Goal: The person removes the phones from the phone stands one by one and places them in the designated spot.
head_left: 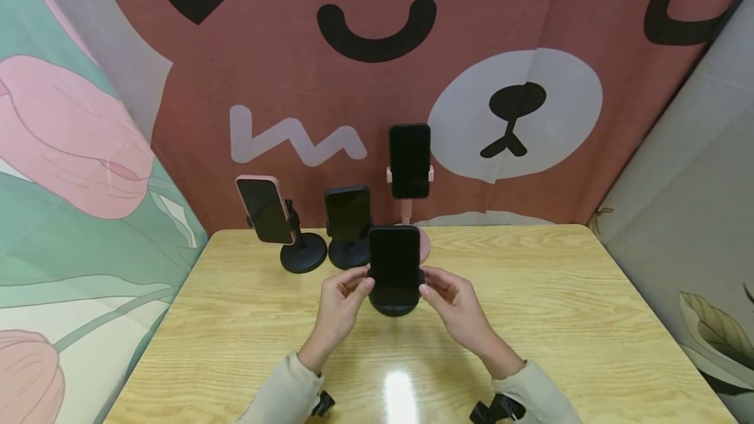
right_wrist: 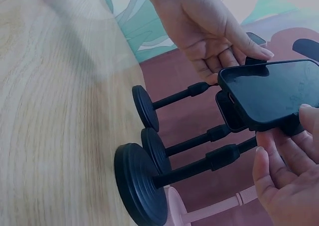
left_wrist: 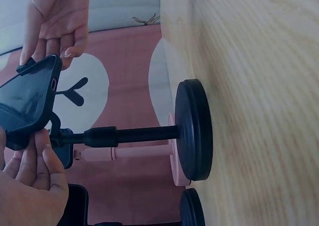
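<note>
A black-cased phone (head_left: 394, 260) with a dark screen sits upright in a black phone stand, its round base (left_wrist: 193, 131) on the table and its post (left_wrist: 134, 135) rising to the clamp. My left hand (head_left: 341, 306) pinches the clamp at the phone's left side, thumb in front and fingers curled behind. On the opposite side my right hand (head_left: 459, 309) grips the clamp likewise, with its thumb (right_wrist: 308, 117) by the phone's edge. The phone hides part of the clamp and some fingertips in the head view.
Behind, to the left, a pink-edged phone (head_left: 266, 211) and a black phone (head_left: 348, 214) stand in black stands. A pink stand (head_left: 406, 210) directly behind holds another phone (head_left: 410, 161) higher up. A printed cloth (head_left: 283, 64) rises at the wooden table's (head_left: 530, 293) back edge.
</note>
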Tool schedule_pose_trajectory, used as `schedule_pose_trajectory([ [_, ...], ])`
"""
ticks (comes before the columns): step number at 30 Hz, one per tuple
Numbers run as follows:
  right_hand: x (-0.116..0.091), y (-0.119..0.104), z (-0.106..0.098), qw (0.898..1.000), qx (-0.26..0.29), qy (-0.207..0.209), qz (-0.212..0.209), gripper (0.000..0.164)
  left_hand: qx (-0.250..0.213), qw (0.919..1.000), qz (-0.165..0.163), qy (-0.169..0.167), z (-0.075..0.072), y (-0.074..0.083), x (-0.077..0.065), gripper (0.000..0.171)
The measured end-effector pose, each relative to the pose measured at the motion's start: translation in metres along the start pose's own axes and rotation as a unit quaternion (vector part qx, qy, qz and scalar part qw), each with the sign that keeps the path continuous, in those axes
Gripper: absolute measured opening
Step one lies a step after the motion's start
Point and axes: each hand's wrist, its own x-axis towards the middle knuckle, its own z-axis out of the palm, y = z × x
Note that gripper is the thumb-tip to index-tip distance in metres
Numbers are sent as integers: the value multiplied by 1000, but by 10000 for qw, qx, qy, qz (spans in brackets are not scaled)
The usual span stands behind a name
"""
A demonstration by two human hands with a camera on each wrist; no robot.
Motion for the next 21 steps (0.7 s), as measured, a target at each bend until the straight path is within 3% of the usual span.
schedule_pose_trajectory([
  [10,-3,6,3,9998,71,189,-33,31,301,9989,-340,-88,-2,10,2,22],
  [21,-5,10,7,9992,187,343,-73,32,484,9977,-427,-188,-2,15,3,22],
])
